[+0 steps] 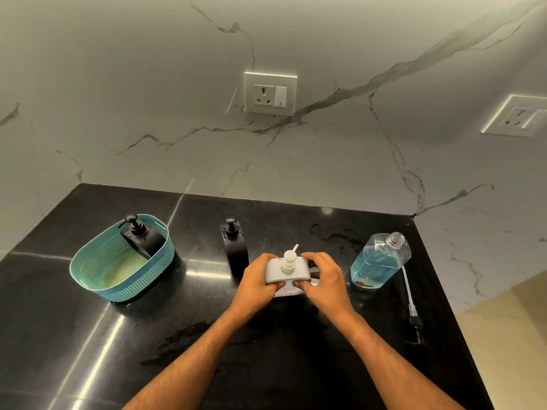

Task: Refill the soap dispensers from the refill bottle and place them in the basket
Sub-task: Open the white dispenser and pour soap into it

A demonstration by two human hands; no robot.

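Both hands, left hand [257, 278] and right hand [322, 276], curl around the white dispenser [287, 270] at mid-counter, probably steadying it while its pump seats or comes free. Three dispensers show: this white one, a black dispenser [235, 251] just left of it, and another [142, 236] standing in the teal basket [118, 279] further left. One uncapped refill bottle [380, 261] stands right of the white dispenser, its removed pump [411, 306] lying beside it.

I hold one dispenser [286, 269] on the counter [88, 335] straight before me, my left hand [257, 284] on its left side and my right hand [322, 281] on its right. A second dispenser [235, 250] stands just behind and to the left of it. Farther left sits the basket [118, 279], with a third dispenser [142, 236] leaning inside at its far end. To my right stands the refill bottle [380, 260], and its pump [411, 309] lies on the counter beside it, nearer the right edge.
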